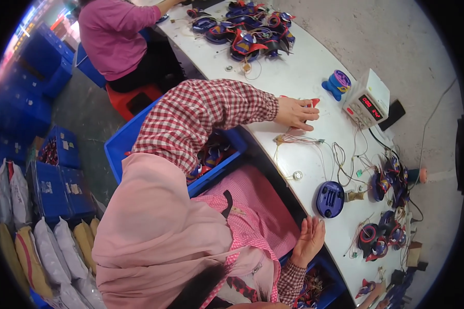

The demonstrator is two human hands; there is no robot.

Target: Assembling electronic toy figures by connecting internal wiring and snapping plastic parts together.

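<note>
My left hand [294, 114] reaches out over the white table, its fingers curved over a red-tipped toy part [314, 102]. Most of that part is hidden under the palm; its red points show beyond the fingers. Thin wires [299, 139] lie on the table just below this hand. My right hand [309, 240] is at the table's near edge, fingers stretched out and holding nothing. Close to its fingertips lies a dark purple oval base [330, 199] with slots. A small round metal disc [297, 175] on a wire rests between the two hands.
A power supply [367, 100] with a red display stands by the wall, near a blue spool-shaped piece [337, 84]. Toy assemblies are heaped at the far end [247, 31] and right [381, 234]. A blue crate [219, 167] is under my left arm. A co-worker in pink [116, 36] sits at upper left.
</note>
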